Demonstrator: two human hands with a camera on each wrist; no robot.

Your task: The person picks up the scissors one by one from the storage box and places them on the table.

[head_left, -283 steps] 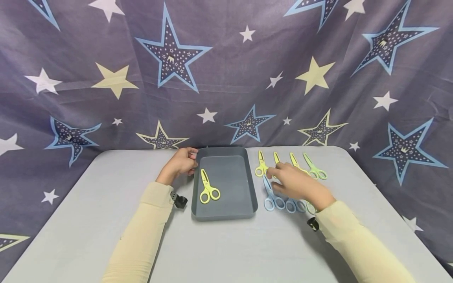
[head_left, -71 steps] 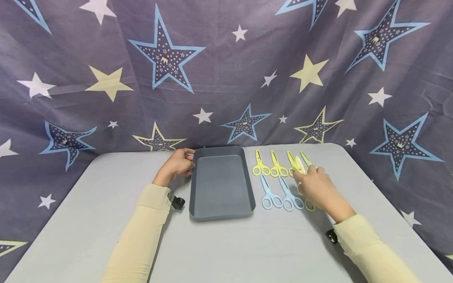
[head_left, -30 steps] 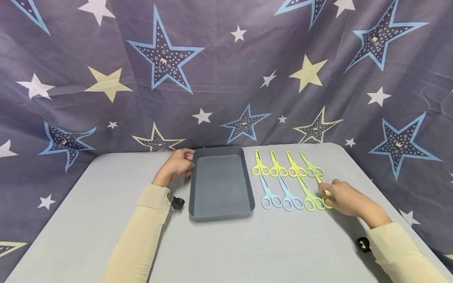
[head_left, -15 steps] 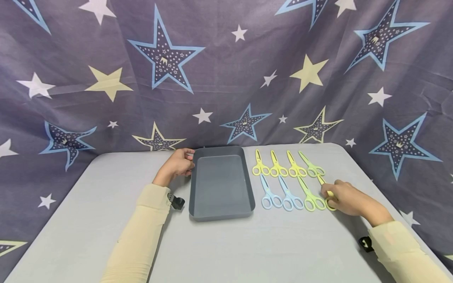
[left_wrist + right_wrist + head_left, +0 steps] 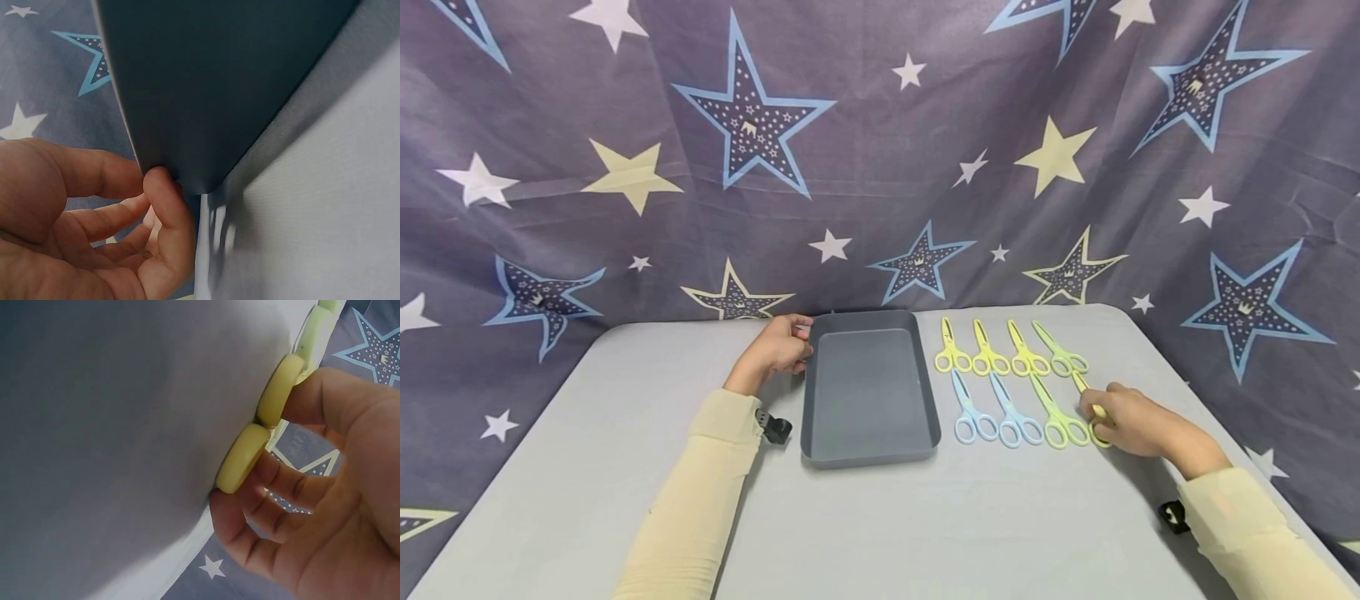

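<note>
My left hand is at the far left corner of a dark grey tray. In the left wrist view its thumb and a finger pinch the corner of the tray wall. At the right end of the near row, my right hand holds yellow scissors that lie on the table, blade pointing away. The right wrist view shows fingers around the yellow handle loops, low against the tabletop. Beside them lie light green scissors. The fingers partly hide the held scissors in the head view.
The near row continues leftward with blue scissors and more blue scissors. A far row holds several yellow scissors and, at its right end, green scissors. A star-patterned curtain hangs behind the pale table.
The yellow scissors seen in the tray 9.4 s ago are gone from it. My right hand has moved rightward with yellow scissors to the near row's end, barely shifting this last half second.
</note>
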